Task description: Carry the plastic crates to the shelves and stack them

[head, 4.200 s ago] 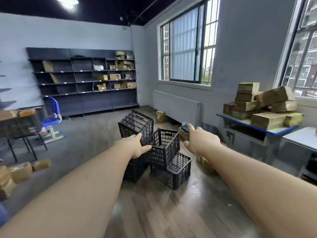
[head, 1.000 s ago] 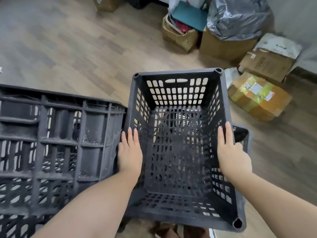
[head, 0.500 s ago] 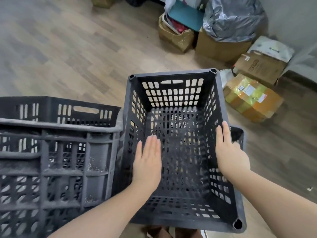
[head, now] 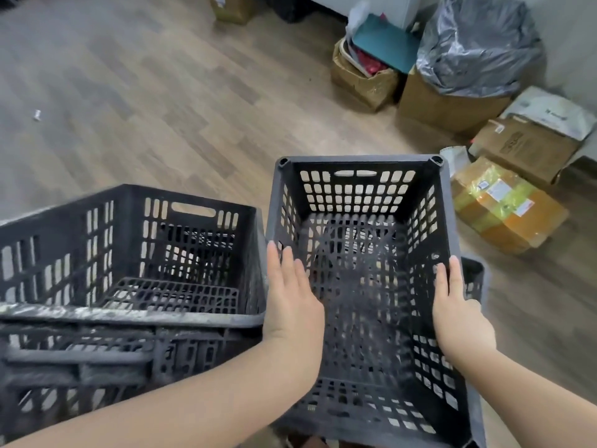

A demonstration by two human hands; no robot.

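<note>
We see left hand (head: 292,305) flat, fingers straight, on the inner left wall of the right crate (head: 361,189). Right hand (head: 460,315) rests on its right rim, fingers straight; thumb hidden, grip unclear. Crate empty, above the floor (head: 129,92). Left crate (head: 129,221) just beside, empty, atop another crate (head: 80,367).

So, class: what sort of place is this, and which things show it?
Probably a storeroom or stockroom: black plastic crates, taped parcels and open cardboard boxes standing on a wood-look floor.
</note>
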